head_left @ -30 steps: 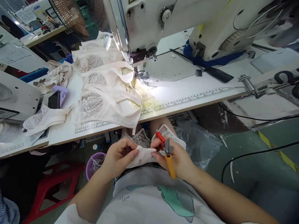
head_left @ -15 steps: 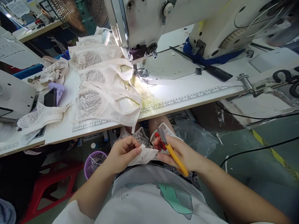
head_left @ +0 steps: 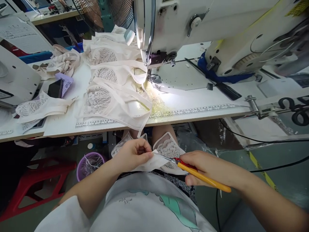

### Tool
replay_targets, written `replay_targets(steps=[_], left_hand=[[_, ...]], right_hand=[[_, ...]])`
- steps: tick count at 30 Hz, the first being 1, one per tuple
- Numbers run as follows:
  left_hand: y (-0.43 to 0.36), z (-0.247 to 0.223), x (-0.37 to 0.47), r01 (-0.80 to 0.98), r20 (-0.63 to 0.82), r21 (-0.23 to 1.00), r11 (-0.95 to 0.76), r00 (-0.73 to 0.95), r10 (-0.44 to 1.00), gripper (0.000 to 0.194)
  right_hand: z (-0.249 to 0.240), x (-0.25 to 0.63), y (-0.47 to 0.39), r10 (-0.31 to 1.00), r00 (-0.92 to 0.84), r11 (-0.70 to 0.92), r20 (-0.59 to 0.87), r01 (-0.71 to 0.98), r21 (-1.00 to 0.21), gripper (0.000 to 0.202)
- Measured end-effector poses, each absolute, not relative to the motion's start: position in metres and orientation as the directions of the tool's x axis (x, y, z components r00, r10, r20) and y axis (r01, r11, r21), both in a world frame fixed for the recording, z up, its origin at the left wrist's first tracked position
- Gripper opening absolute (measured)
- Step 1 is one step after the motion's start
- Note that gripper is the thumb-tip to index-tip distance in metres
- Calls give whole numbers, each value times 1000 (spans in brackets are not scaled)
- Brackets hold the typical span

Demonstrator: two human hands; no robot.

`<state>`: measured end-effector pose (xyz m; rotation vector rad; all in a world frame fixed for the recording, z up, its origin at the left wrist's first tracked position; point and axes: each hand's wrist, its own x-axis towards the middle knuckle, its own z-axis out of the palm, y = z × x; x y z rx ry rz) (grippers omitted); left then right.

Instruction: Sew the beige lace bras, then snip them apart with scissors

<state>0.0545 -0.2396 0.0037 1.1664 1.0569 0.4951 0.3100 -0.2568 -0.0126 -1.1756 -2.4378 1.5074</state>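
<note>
A white table carries a sewing machine, with pale lace bras heaped left of its needle. Below the table's front edge, over the person's lap, lies a piece of white cloth. The left hand pinches it between thumb and fingers; the right hand grips red-and-orange scissors, blades at its upper edge.

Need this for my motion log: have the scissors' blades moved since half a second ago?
Yes: the scissors' blades moved away from the sewing-table edge, toward the left hand.
</note>
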Motion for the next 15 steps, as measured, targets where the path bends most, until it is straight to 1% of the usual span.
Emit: replay_targets(steps=[4,8,11,15], left_hand=[[-236,5,52,211,-438,898,385,495,750,17],[-233,9,51,235,-456,889,393,518,724,17],[-231,13,51,276,-476,880,388,524,706,17],[-225,15,49,312,-469,883,351,555,687,16]], right_hand=[[-12,310,-254,555,-714,198,-428,613,-765,46],[-12,311,-252,518,-735,208,-437,604,-769,53],[-15,311,-252,507,-735,184,-450,603,-777,55],[-19,309,-252,523,-737,166,-428,581,-797,56]])
